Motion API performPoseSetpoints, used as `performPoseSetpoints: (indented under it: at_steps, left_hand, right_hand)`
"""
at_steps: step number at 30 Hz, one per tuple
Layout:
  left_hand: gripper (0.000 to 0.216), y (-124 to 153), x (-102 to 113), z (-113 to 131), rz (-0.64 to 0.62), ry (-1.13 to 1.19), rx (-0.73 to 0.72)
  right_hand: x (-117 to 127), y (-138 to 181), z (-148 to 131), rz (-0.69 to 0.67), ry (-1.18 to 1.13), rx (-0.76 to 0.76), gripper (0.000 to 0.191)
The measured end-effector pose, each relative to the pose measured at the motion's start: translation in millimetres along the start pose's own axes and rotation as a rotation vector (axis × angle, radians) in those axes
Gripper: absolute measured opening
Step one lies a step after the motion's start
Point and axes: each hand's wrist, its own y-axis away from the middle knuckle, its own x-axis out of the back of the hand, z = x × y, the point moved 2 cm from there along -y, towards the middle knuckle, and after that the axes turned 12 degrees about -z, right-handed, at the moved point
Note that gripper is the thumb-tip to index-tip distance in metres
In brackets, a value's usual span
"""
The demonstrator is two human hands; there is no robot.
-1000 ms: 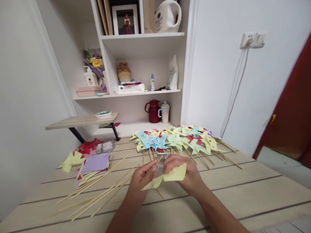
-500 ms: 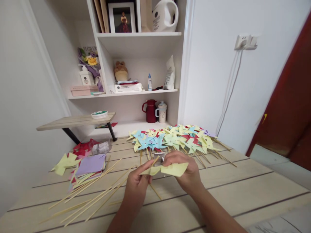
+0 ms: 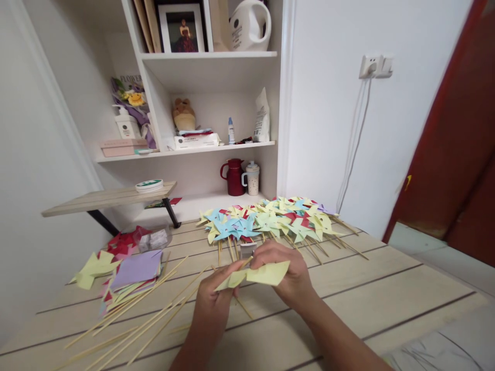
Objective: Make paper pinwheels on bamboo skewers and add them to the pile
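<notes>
Both hands meet just above the surface (image 3: 386, 301), near its middle. The left hand (image 3: 214, 301) has thumb and fingers pinched together on a thin stick (image 3: 244, 309) and on the left tip of the yellow paper (image 3: 266, 274). The stick slants from the fingers down toward the surface, and its upper end shows just behind the paper. The right hand (image 3: 290, 275) is closed on the paper's right part, fingers curled over its top edge and thumb underneath. The paper is folded, held roughly level between the two hands and clear of the surface. Whether the stick is joined to the paper is hard to tell, as the fingers cover that spot.

Just behind the hands stands a small white box (image 3: 247, 249), and beyond it a pile (image 3: 270, 221) of blue, yellow, green and red pinwheels lies with the handles fanning toward the person. To the left, loose sticks (image 3: 147, 317) lie scattered across the boards. Beside them is a stack (image 3: 135, 268) of coloured squares with a purple one on top. A clear tub (image 3: 154, 239) sits behind the stack. On the low shelf at the back are a red jug (image 3: 233, 178) and a mug (image 3: 252, 179), side by side.
</notes>
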Motion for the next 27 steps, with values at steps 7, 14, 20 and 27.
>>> performPoseSetpoints:
  at_steps: [7,14,20,27]
  left_hand:
    - [0.032,0.3,0.9,-1.7,-0.003,-0.026,-0.003]
    - [0.033,0.7,1.1,-2.5,0.022,-0.027,0.008]
    - [0.034,0.0,-0.1,2.1,0.034,-0.065,-0.035]
    - [0.031,0.9,1.4,-3.2,0.048,-0.079,-0.016]
  right_hand:
    - [-0.2,1.1,1.0,0.000,-0.005,-0.012,0.011]
    - [-1.7,0.6,2.0,0.007,-0.009,-0.020,0.008]
    - [-2.1,1.4,2.4,0.006,-0.021,-0.042,0.009]
    - [-3.0,0.7,1.9,0.006,-0.027,-0.064,0.010]
